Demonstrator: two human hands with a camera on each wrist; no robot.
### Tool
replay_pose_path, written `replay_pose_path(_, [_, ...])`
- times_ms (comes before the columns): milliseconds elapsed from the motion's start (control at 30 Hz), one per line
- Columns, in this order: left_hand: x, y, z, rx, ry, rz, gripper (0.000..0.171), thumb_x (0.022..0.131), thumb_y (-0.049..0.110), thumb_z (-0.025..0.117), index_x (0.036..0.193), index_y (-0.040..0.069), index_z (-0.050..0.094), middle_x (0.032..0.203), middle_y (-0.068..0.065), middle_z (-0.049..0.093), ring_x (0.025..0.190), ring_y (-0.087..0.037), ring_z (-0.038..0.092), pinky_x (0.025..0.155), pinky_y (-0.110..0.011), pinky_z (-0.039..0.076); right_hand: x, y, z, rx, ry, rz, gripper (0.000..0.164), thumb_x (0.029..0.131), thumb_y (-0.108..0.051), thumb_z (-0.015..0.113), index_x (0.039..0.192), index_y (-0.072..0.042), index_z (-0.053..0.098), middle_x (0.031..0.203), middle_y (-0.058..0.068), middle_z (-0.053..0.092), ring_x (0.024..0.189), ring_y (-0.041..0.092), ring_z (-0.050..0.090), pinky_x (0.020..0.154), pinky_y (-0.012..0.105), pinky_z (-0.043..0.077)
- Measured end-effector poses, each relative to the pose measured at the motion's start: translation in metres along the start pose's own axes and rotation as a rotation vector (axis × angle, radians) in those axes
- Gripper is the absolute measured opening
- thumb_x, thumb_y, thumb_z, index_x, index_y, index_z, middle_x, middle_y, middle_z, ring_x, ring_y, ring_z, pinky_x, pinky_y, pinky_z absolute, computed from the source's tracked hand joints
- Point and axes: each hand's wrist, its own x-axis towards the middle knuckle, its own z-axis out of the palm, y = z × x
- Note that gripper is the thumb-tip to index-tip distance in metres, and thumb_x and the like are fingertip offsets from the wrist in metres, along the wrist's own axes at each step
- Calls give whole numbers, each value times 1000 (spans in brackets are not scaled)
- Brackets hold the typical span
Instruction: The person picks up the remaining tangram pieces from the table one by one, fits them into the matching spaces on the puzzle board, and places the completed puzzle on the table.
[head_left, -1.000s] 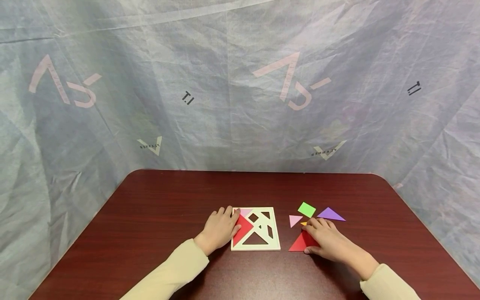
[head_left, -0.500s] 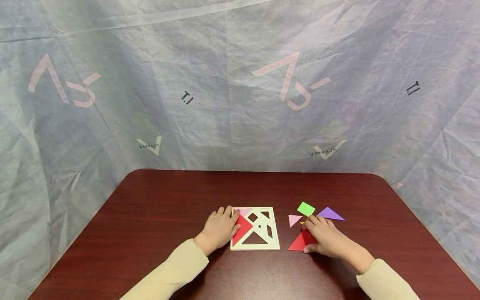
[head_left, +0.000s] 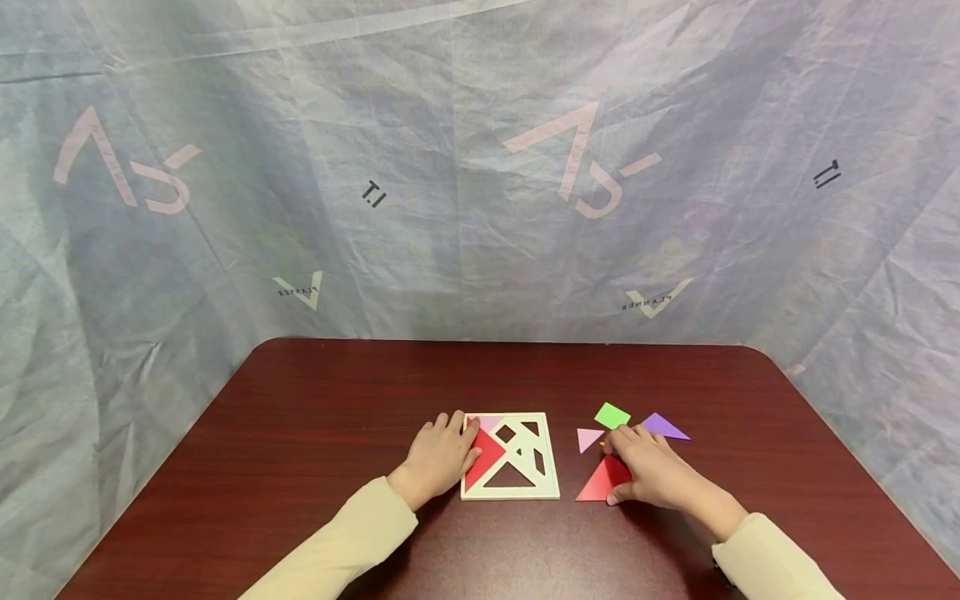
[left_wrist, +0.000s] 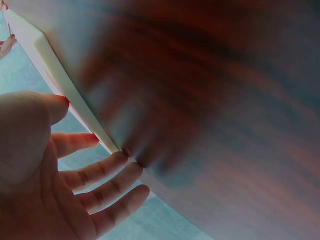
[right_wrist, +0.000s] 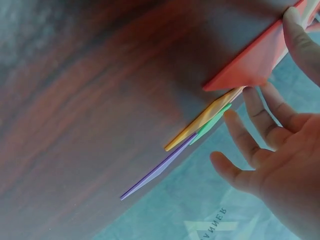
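Pale tray (head_left: 510, 495) on the surface (head_left: 337, 417), well in from its far edge; red inlay (head_left: 486, 452) along tray's left edge, pink inlay (head_left: 491, 422) near far-left corner. Left hand (head_left: 437, 461), fingers spread, rests on left edge. Right of tray, right hand (head_left: 652, 471) pinches loose red triangle (head_left: 604, 483) between thumb and fingers.

Pale V signs (head_left: 298, 292): "PLANNER", mirror-reversed, twice, low on the backdrop cloth (head_left: 450, 250).
Black letters (head_left: 373, 194): "T" and "I" with a dot between, tilted, twice on the cloth.
Pink signs (head_left: 580, 150): two, large, on the cloth, reading uncertain.
Cloth, right wrist view: "ANNER", reversed.
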Motion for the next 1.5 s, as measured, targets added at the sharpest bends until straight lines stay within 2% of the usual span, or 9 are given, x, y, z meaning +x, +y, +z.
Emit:
replay_pose_path(233, [0,0,-2,-1,-14,-1,44,89,43,51,123,16,57,108,-9,54,89,-23,54,67,-34,47,-2,-5,0,-9,26,10,58,51,-32,87,95,-14,53,90,-6,58,94,19,52,76,39,35])
replay_pose_path(500, [0,1,-1,-2,-13,2,44,89,43,51,123,16,57,107,-10,55,89,-23,54,67,-34,47,-2,-4,2,-84,56,-27,55,50,-31,87,95,-17,59,92,-4,60,92,21,53,74,41,38])
replay_pose_path(767, [1,-1,1,-6,-12,0,44,90,43,50,124,16,57,108,-9,54,90,-23,54,67,-34,47,-3,-1,2,-87,124,-66,37,59,-19,83,89,-20,62,89,-8,62,85,14,52,73,39,38])
replay_pose_path(1100, [1,-2,2,-19,-4,7,44,90,43,50,124,15,57,107,-10,55,90,-24,55,68,-35,47,-2,-1,3,-81,178,-106,24,69,-7,75,86,-18,62,84,-11,64,82,11,54,74,40,41])
replay_pose_path(1500, [0,-5,2,-18,-3,26,44,90,43,49,124,15,57,109,-10,54,92,-23,55,71,-35,47,0,1,2,-82,244,-153,24,71,1,70,79,-20,61,77,-12,61,75,10,53,67,35,40])
